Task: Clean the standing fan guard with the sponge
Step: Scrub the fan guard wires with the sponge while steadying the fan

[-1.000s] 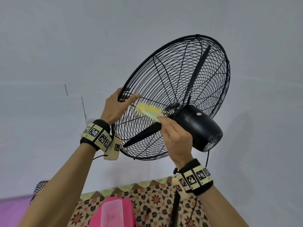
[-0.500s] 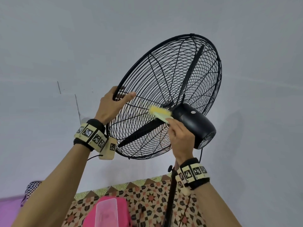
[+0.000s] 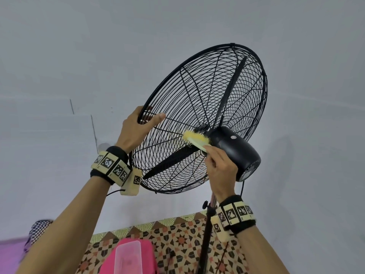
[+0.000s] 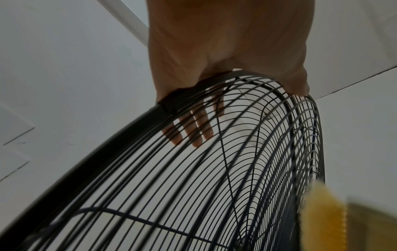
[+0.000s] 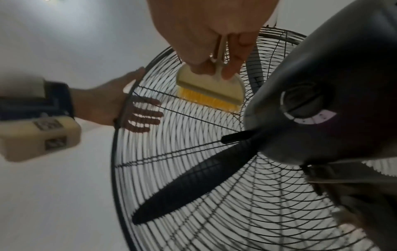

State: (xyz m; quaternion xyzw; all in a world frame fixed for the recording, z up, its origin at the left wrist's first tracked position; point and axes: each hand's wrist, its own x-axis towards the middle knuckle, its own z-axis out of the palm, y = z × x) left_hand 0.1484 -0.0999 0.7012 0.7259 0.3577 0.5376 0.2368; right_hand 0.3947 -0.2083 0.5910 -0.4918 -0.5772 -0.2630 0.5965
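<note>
Left hand [image 3: 136,129] grasps the guard [image 3: 243,107] rim; right hand [image 3: 220,169] pinches the sponge [image 3: 195,138] near the hub; most wires look left to do.

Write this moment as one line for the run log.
left hand: grips fan guard rim | right hand: holds yellow brush on rear wires beside motor housing

left hand [image 4: 225,51] grips fan guard [image 4: 171,178] rim | fingers [image 4: 193,132] behind wires | sponge [image 4: 322,219] lower right

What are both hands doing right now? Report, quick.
Left hand: grips the rim of the black wire fan guard.
Right hand: pinches the handled yellow scrubbing sponge, held against the guard.
</note>
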